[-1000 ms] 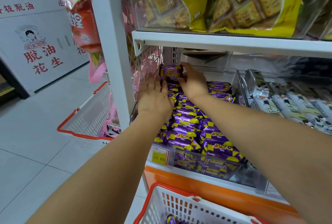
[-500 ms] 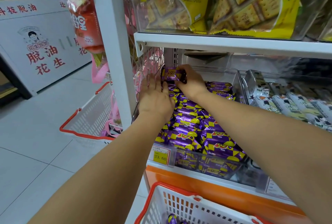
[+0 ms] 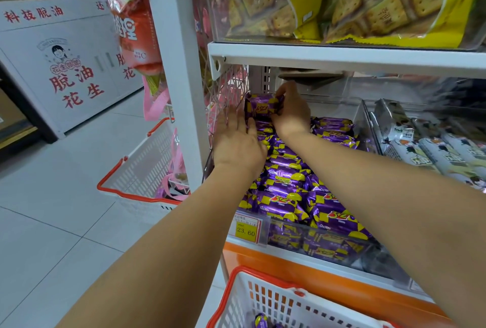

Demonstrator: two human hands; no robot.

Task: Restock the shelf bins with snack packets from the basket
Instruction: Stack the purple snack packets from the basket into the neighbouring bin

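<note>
A clear shelf bin (image 3: 328, 256) holds several purple and yellow snack packets (image 3: 286, 175) laid in rows. At its far end my right hand (image 3: 292, 112) grips one upright purple packet (image 3: 261, 108). My left hand (image 3: 238, 143) lies flat with straight fingers on the packets at the bin's left side, its fingertips close to that packet. Below, a white basket (image 3: 263, 298) with a red rim stands at the shelf foot, and one purple packet (image 3: 260, 321) shows inside it.
The white shelf board (image 3: 342, 58) sits low over my hands. Another bin of white packets (image 3: 431, 149) stands to the right. A white upright post (image 3: 178, 65) and pink wire mesh (image 3: 228, 91) bound the left side. A second basket (image 3: 142, 170) sits on the floor.
My right hand has turned the purple packet more upright at the back of the bin. My left hand has stayed flat on the rows.
</note>
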